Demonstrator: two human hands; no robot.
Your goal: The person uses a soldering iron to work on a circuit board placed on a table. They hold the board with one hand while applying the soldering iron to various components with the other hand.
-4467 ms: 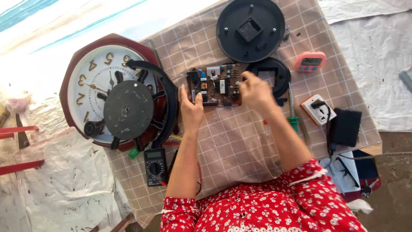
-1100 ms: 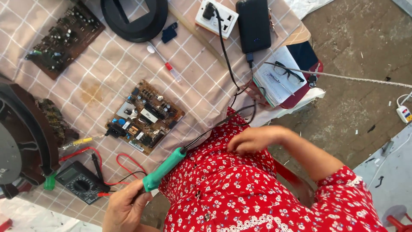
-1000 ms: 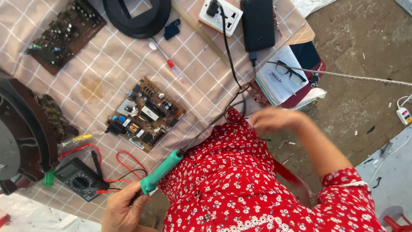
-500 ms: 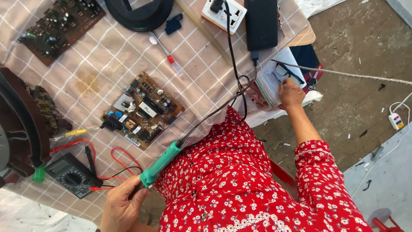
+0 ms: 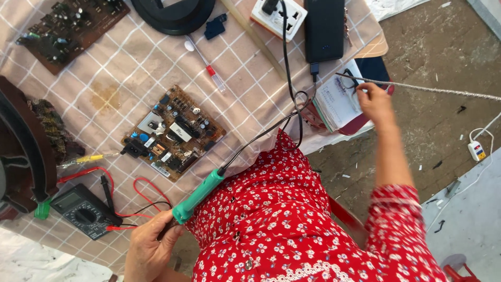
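Note:
My left hand (image 5: 151, 248) grips a green-handled soldering iron (image 5: 198, 196) near the table's front edge; its black cord (image 5: 284, 73) runs up to a white power strip (image 5: 277, 16). A brown circuit board (image 5: 174, 133) lies flat on the checked cloth just beyond the iron. My right hand (image 5: 374, 103) reaches off the table's right end. Its fingers are pinched on a pair of dark-framed glasses (image 5: 348, 80) that lie on a stack of white papers (image 5: 336, 102).
A black multimeter (image 5: 84, 210) with red leads sits at the front left. A second circuit board (image 5: 65, 28), a red-handled screwdriver (image 5: 206, 63), a black power bank (image 5: 324, 30) and a black round ring (image 5: 175, 10) lie further back. A dark clock case (image 5: 21, 151) fills the left edge.
My right hand has moved from my lap out to the right, onto the glasses on the papers. My left hand keeps the soldering iron in much the same place.

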